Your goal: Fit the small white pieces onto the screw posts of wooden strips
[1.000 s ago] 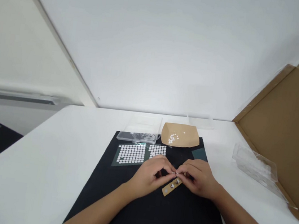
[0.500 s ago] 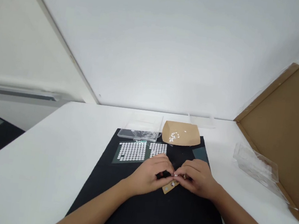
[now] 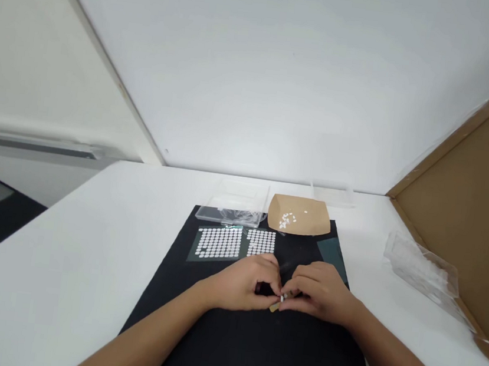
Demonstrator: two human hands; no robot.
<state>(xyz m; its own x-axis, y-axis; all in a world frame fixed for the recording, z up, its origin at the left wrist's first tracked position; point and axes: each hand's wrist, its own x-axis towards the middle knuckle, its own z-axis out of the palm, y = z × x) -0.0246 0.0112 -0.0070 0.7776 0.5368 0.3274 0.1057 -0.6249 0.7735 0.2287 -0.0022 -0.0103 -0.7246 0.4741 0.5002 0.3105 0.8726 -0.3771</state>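
Both hands meet fingertip to fingertip over a black mat (image 3: 224, 347). My left hand (image 3: 247, 282) is closed in a pinch, thumb against index finger; whatever lies between these tips is too small to make out. Opposite it, my right hand (image 3: 323, 290) pinches a small white piece (image 3: 282, 299) at its thumb and index finger. A small brown card (image 3: 274, 308) with a squared end sticks out below the fingertips; the right fingers cover most of it.
Two sheets of white round stickers (image 3: 219, 243) (image 3: 261, 242) lie behind my left hand. A brown paper tray (image 3: 311, 224) holds several white bits. Clear plastic boxes (image 3: 229, 217) (image 3: 421, 269) stand at the back and right. A large cardboard box (image 3: 469, 204) borders the right side.
The brown card now shows less below my fingers, and its earlier visible round dots are covered. The white piece sits slightly lower between the fingertips. The view has shifted a little.
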